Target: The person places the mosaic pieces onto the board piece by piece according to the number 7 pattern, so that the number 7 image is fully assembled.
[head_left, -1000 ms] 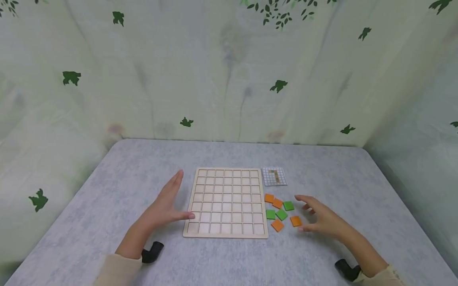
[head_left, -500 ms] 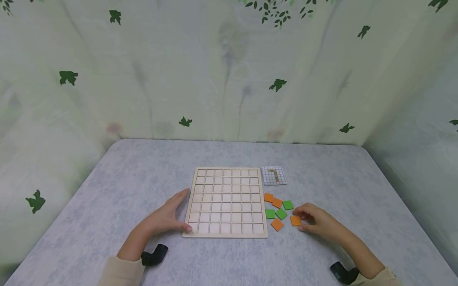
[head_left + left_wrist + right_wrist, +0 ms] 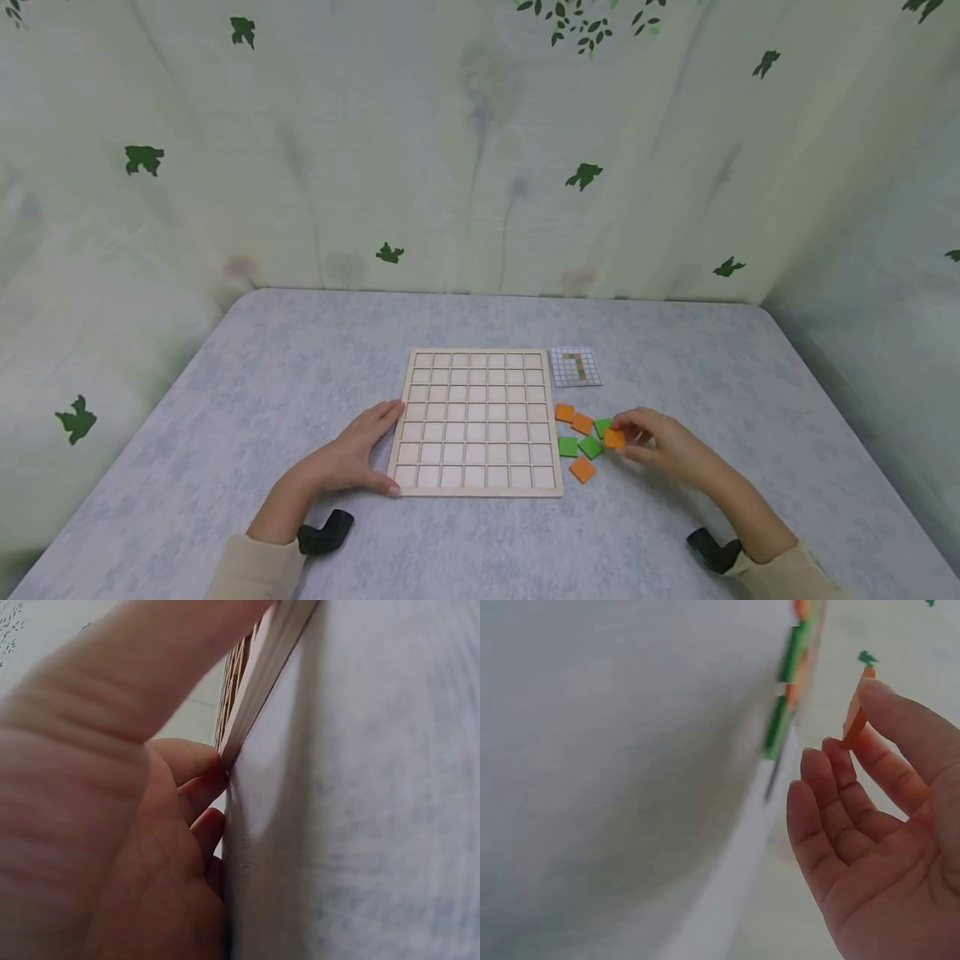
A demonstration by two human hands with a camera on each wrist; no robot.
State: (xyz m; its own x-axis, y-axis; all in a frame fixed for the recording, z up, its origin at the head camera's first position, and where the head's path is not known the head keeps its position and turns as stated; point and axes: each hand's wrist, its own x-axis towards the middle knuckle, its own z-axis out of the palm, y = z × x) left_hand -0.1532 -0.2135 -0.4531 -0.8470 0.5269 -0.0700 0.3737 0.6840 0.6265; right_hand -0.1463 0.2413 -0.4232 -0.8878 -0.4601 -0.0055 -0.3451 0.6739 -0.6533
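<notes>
Between thumb and fingers, my right hand [image 3: 663, 448] pinches an orange square tile [image 3: 614, 438], lifted off the table; the right wrist view shows the tile [image 3: 858, 712] edge-on. Below and left of it lie loose orange tiles [image 3: 582, 470] and green tiles [image 3: 591, 447], one green tile partly hidden behind the held one. My left hand [image 3: 347, 457] rests against the left side of a wooden grid board [image 3: 476, 492], thumb at the near corner and fingertips farther up. In the left wrist view, fingertips [image 3: 202, 761] touch the board's edge [image 3: 259, 682].
A small card [image 3: 576, 367] with a printed grid and a coloured figure lies by the board's far right corner. The grey-blue table [image 3: 300, 350] ends at a pale curtain [image 3: 450, 125] with leaf prints. Black wrist mounts [image 3: 326, 533] sit under both forearms.
My right hand has closed on the orange tile nearest to it, lifted it and moved slightly left and away. My left hand has come down onto the board's left edge.
</notes>
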